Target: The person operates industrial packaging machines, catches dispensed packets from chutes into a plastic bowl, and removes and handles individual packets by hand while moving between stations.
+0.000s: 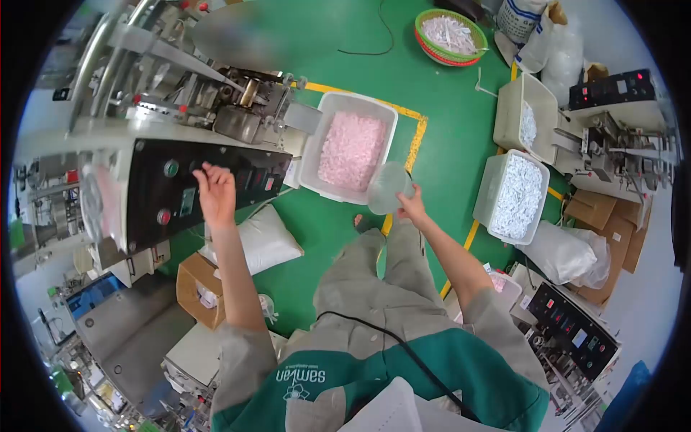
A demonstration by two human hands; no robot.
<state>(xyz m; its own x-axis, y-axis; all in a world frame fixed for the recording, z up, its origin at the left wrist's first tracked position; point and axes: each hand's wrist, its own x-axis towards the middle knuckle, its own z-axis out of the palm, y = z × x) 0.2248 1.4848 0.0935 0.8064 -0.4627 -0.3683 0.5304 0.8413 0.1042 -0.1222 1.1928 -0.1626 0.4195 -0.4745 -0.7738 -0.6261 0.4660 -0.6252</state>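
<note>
At the black control panel (155, 191) of the machine on the left, my left hand (216, 189) has its fingers curled together at a small dark knob, mostly hidden by the fingertips. A green button (170, 168) and a red button (164, 216) lie close to that hand. My right hand (412, 204) grips a translucent plastic tub (389, 186) by its side, tilted in front of my legs. The tub overlaps the near right corner of a white bin (311, 167) filled with small pink packets (352, 150).
Two bins of pale packets, one a full white bin (481, 205), stand by a machine at right. A green basket (425, 25) of strips sits at the far side. A white sack (270, 241) and a cardboard box (191, 288) lie at left.
</note>
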